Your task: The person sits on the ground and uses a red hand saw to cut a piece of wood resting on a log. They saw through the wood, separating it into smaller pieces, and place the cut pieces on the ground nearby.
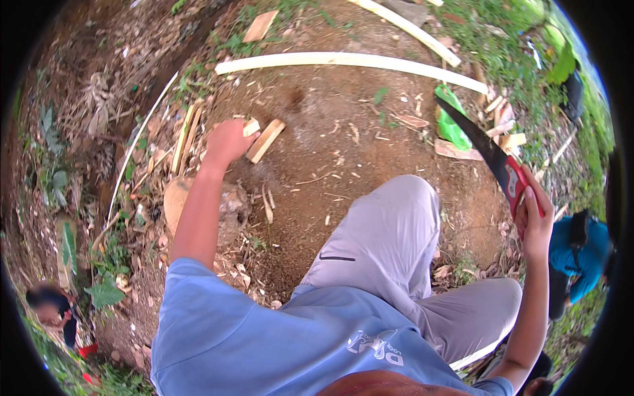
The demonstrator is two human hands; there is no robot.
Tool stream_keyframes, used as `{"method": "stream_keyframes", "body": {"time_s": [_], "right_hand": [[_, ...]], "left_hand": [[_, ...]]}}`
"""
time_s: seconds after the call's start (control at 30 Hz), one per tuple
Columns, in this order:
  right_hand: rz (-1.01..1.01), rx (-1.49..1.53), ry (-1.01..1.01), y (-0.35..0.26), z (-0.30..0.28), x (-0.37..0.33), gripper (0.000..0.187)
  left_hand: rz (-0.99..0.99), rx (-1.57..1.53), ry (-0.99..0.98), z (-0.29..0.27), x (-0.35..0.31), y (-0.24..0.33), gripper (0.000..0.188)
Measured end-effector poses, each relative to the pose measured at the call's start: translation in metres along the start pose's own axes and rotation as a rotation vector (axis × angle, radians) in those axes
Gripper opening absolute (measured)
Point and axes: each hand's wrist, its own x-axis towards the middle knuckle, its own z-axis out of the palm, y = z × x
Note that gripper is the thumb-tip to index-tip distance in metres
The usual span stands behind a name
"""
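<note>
My left hand (228, 142) is closed round a short pale wood block (251, 127), whose end shows past the fingers. Just right of it, a second wood block (267, 140) lies on the dirt; whether the two touch, I cannot tell. Out to the right, my right hand (533, 216) grips a handsaw by its red handle (514, 185). The saw's dark blade (474, 135) points up and to the left, over a green plastic bag (452, 119). Its tip reaches near the right end of a long pale wood strip (350, 59).
Another long strip (409, 30) lies farther off. A cut log (211, 204) stands below my left forearm, near thin sticks (185, 138). Wood offcuts (512, 140) are heaped at the right. One person in blue (581, 251) is at the right edge, another person (59, 310) at lower left.
</note>
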Motion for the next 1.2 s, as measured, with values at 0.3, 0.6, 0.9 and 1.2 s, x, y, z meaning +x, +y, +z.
{"method": "stream_keyframes", "body": {"time_s": [0.3, 0.6, 0.9, 1.2], "right_hand": [[0.178, 0.371, 0.478, 0.094, -0.103, 0.0, 0.04], [0.255, 0.501, 0.581, 0.078, -0.145, -0.046, 0.04], [0.256, 0.625, 0.556, 0.065, -0.155, -0.074, 0.042], [0.282, 0.609, 0.623, 0.056, -0.165, -0.089, 0.042]], "left_hand": [[-0.049, -0.128, 0.052, 0.087, 0.028, 0.003, 0.057], [0.017, -0.53, 0.021, 0.042, -0.002, 0.114, 0.047], [0.899, -1.454, 0.085, -0.001, -0.062, 0.49, 0.017], [0.685, -0.705, 0.406, -0.027, 0.085, 0.712, 0.081]]}}
